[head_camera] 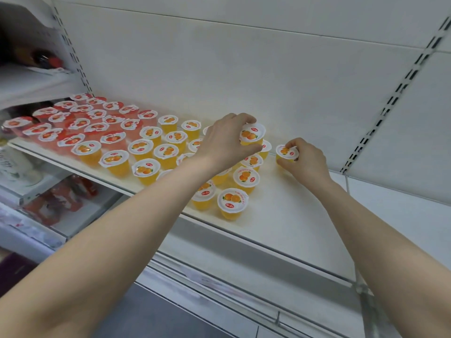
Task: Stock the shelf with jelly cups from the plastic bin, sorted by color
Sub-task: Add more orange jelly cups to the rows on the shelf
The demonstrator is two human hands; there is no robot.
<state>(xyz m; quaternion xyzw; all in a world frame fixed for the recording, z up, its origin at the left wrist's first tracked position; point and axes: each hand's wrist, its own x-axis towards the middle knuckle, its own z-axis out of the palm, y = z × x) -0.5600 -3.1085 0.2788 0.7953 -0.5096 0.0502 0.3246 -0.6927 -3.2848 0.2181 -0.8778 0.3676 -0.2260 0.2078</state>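
A white shelf carries two colour groups of jelly cups. Several red cups fill the left end, and several yellow-orange cups stand in rows to their right. My left hand grips a yellow jelly cup from above, held just over the back cups. My right hand holds another yellow jelly cup that rests on the shelf at the right edge of the yellow group. The plastic bin is out of view.
The shelf's right half is bare white board up to the slotted upright. A lower shelf at the left holds red packets. Bottles stand on a higher shelf at the far left. The shelf's front rail runs below my forearms.
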